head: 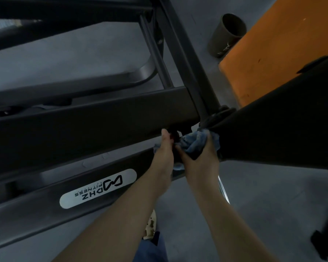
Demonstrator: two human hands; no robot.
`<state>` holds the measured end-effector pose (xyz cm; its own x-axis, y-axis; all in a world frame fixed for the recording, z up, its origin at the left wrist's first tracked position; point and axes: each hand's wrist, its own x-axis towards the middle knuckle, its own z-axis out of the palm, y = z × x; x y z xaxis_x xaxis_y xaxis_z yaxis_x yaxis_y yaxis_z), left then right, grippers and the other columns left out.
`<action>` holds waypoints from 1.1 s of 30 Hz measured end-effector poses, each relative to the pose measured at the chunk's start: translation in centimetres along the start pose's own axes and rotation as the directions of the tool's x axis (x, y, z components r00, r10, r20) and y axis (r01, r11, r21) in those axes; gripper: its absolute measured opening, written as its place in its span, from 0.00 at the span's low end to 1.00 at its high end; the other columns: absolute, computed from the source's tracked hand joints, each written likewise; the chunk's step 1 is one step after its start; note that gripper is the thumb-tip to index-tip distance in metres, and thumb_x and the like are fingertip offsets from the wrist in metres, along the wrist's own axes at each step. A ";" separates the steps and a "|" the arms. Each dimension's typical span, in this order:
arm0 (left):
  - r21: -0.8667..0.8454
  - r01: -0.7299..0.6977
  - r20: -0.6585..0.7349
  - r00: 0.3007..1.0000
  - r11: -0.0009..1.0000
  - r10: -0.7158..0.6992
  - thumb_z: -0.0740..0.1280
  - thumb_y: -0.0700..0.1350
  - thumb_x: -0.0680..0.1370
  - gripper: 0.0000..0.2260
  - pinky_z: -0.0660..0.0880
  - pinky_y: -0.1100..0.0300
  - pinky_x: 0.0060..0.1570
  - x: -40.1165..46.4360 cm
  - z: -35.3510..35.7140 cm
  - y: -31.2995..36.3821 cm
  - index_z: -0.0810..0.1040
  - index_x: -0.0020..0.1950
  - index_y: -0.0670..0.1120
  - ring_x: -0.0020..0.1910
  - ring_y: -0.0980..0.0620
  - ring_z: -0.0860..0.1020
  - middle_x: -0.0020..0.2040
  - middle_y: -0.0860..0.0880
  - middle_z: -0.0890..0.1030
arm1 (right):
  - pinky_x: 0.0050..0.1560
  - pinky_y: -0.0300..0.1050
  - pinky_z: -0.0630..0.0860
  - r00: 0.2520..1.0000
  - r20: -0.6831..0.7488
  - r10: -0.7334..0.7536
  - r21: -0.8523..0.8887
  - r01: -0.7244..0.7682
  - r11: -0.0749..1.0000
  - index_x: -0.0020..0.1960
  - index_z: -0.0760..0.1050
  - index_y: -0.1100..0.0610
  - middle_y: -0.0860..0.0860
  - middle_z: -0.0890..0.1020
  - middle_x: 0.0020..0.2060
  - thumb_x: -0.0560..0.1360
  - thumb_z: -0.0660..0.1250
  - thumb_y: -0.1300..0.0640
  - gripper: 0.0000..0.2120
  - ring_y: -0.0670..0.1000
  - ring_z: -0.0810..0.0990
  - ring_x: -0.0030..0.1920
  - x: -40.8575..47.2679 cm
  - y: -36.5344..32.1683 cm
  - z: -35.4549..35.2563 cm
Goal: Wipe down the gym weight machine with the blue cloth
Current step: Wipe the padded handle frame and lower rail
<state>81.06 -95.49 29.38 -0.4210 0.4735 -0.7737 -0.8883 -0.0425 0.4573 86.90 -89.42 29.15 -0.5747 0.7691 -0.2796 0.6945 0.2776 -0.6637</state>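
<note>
Blue cloth (196,143), bunched, sits low between both hands against the black frame (83,129) of the weight machine, just right of the white DHZ Fitness label (98,189). The left hand (164,154) pinches the cloth's edge, thumb up. The right hand (203,159) grips the bunched cloth. Far right, a black pad (284,120).
</note>
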 end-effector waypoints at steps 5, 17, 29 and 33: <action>0.230 -0.186 -0.130 0.967 0.955 0.220 0.59 0.41 0.80 0.11 0.73 0.60 0.50 -0.3 -0.5 -1.1 0.73 0.62 0.45 0.52 0.52 0.75 0.54 0.49 0.75 | 0.59 0.44 0.74 0.975 -0.155 -0.162 -0.039 0.157 0.987 0.62 0.76 0.59 0.55 0.80 0.57 0.76 0.66 0.60 0.14 0.52 0.78 0.58 0.4 -1.5 -0.9; 0.512 -0.266 -0.093 0.928 0.816 0.361 0.61 0.37 0.78 0.09 0.73 0.72 0.38 -0.4 -1.1 -3.5 0.71 0.51 0.51 0.43 0.59 0.76 0.43 0.57 0.76 | 0.54 0.35 0.66 0.994 -0.107 0.002 0.004 -0.002 1.000 0.69 0.62 0.54 0.51 0.71 0.64 0.66 0.77 0.57 0.36 0.49 0.72 0.63 0.9 -1.6 1.2; 0.545 -0.246 -0.073 0.939 0.802 0.337 0.64 0.37 0.76 0.19 0.70 0.62 0.50 0.3 -1.9 -2.1 0.71 0.66 0.44 0.56 0.53 0.73 0.61 0.49 0.75 | 0.48 0.40 0.71 0.963 -0.180 0.199 0.124 -0.178 0.976 0.52 0.71 0.56 0.50 0.77 0.47 0.72 0.71 0.55 0.13 0.48 0.77 0.48 3.9 -2.6 0.7; 0.445 -0.267 0.015 0.957 0.855 0.291 0.62 0.41 0.79 0.23 0.67 0.57 0.67 0.1 -1.1 -2.8 0.62 0.74 0.48 0.67 0.53 0.68 0.70 0.51 0.68 | 0.44 0.37 0.72 0.961 -0.121 0.248 0.350 -0.192 0.917 0.58 0.76 0.57 0.52 0.78 0.48 0.76 0.66 0.54 0.12 0.50 0.78 0.51 3.9 -1.2 -1.0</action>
<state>83.27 -96.27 27.52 -0.6583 0.4536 -0.6007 -0.5656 0.2285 0.7924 84.21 -86.16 29.59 -0.3274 0.8780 -0.3491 0.5954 -0.0952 -0.7977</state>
